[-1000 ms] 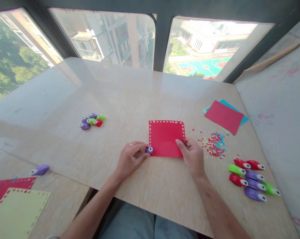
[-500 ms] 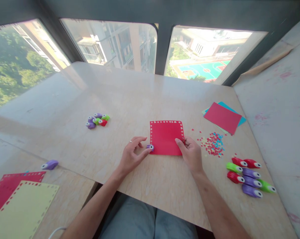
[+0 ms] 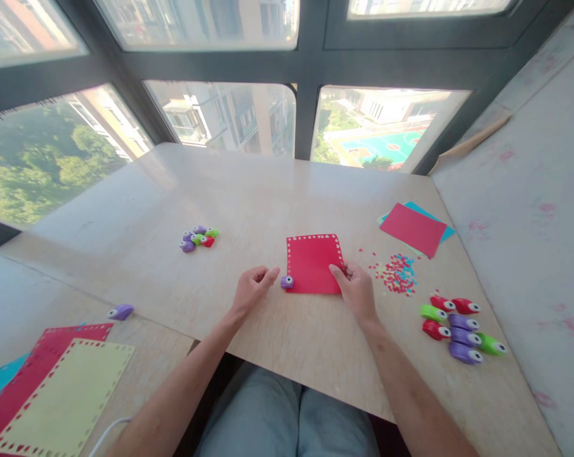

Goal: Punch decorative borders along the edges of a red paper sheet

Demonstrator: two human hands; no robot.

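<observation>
A red sheet of paper (image 3: 310, 263) has small shapes punched along its top and left edges and part of its right edge. My right hand (image 3: 356, 289) pinches its right edge, thumb on top. At the lower left edge of the sheet sits a small purple craft punch (image 3: 287, 282) with a star mark on its white end. My left hand (image 3: 253, 289) is just left of the punch and apart from it, fingers curled in and thumb laid against them, with nothing seen in it.
Several craft punches (image 3: 465, 338) stand at right, near paper confetti (image 3: 397, 274) and stacked coloured sheets (image 3: 413, 228). More punches (image 3: 198, 238) are grouped at back left. A lone purple punch (image 3: 120, 311) lies beyond a punched yellow sheet (image 3: 68, 393). Windows and a wall border the table.
My left hand has drawn back from the purple punch, and its fingers have closed. My right hand still holds the red sheet. The camera view has tilted up.
</observation>
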